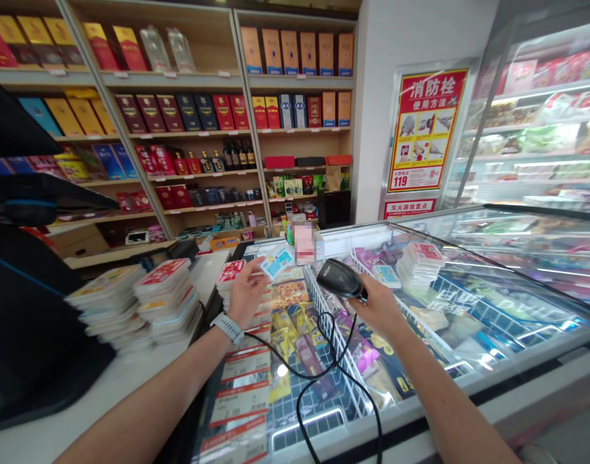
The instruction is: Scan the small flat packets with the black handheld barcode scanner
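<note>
1. Glass covers the freezer point(546, 374) under both hands, with a black cable point(304, 377) looped across it, partly blocking the view of the goods inside.
2. Left hand point(246, 293): nearly closed, fingertips pinching a flat blue-and-white card point(276, 261) by its edge above the glass; a pale watch band point(228, 327) circles the wrist.
3. Right hand point(374, 303): wrapped around a smooth black scanner point(340, 278), its rounded head pointing toward the card.
4. Just behind the left hand, which hides part of it, sits a red-topped stack point(231, 272); beyond the card is a small item point(304, 243) (pixelated, so unreadable).
5. Below the glass, white wire dividers point(340, 341) separate crinkled yellow packets point(287, 328) and others.
6. Right of the scanner, another squared stack point(420, 264) rests on the glass.
7. Leftward, two uneven stacks point(166, 296) stand on the white tabletop point(33, 422), beside a bulky dark machine point(33, 309) that hides part of the shelves.
8. Farther back: wooden shelves point(178, 78) of upright boxes, and a red poster point(427, 132).
</note>
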A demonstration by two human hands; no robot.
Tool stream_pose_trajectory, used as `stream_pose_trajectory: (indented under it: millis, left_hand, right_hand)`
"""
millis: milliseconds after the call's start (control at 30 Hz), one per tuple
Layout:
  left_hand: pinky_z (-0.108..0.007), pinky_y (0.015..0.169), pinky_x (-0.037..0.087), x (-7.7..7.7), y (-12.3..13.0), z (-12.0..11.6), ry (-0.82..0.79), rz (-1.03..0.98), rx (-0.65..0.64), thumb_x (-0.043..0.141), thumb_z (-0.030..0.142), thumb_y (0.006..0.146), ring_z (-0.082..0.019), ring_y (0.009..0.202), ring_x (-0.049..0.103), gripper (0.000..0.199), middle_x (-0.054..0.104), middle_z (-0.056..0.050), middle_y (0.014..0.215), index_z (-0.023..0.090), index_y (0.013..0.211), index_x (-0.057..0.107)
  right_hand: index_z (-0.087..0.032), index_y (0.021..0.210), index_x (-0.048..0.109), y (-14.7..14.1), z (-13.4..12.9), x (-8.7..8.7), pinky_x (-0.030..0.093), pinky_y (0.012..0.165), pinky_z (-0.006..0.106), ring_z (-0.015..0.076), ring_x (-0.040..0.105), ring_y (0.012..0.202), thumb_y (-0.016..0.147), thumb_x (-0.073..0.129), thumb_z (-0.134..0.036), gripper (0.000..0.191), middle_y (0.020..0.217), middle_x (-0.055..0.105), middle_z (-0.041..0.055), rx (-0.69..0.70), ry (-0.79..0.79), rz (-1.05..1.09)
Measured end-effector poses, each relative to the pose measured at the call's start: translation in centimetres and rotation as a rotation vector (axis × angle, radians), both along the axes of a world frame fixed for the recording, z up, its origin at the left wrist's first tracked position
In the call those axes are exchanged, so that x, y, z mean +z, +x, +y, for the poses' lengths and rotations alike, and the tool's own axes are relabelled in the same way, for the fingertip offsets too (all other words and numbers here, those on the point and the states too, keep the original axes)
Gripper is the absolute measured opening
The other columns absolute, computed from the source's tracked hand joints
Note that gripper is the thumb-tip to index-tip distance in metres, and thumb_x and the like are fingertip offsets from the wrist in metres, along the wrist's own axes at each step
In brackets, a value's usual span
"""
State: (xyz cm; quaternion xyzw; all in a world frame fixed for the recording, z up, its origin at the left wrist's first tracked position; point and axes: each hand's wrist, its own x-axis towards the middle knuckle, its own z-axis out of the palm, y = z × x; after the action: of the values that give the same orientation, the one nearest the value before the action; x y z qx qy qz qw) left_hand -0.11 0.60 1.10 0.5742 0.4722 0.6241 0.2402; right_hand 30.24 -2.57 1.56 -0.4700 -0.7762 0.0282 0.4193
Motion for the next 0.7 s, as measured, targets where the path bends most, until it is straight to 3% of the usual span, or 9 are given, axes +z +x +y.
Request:
stream_pose_trajectory:
  millis: [367, 700]
  left_hand:
    - [-0.025, 0.067, 0.054, 0.36, 0.42, -0.21, 0.057, 0.048, 0.043, 0.065, 0.024, 0.074, -0.014, 0.080, 0.065, 0.051, 0.064, -0.004, 0.101, 0.020, 0.124, 0.058]
    - [-0.026, 0.070, 0.055, 0.51, 0.55, -0.20, 0.096, 0.085, 0.086, 0.062, 0.023, 0.076, -0.014, 0.080, 0.065, 0.049, 0.063, -0.004, 0.101, 0.022, 0.125, 0.058]
  right_hand:
    - [-0.019, 0.120, 0.056, 0.16, -0.25, 0.34, 0.047, 0.084, 0.037, 0.0263, 0.063, 0.094, 0.082, 0.056, -0.025, 0.038, 0.103, 0.068, 0.0095, 0.057, 0.038, 0.017]
    - [-0.020, 0.116, 0.059, 0.14, -0.19, 0.43, 0.046, 0.082, 0.036, 0.0251, 0.064, 0.093, 0.081, 0.058, -0.022, 0.036, 0.103, 0.069, 0.0080, 0.084, 0.027, 0.016]
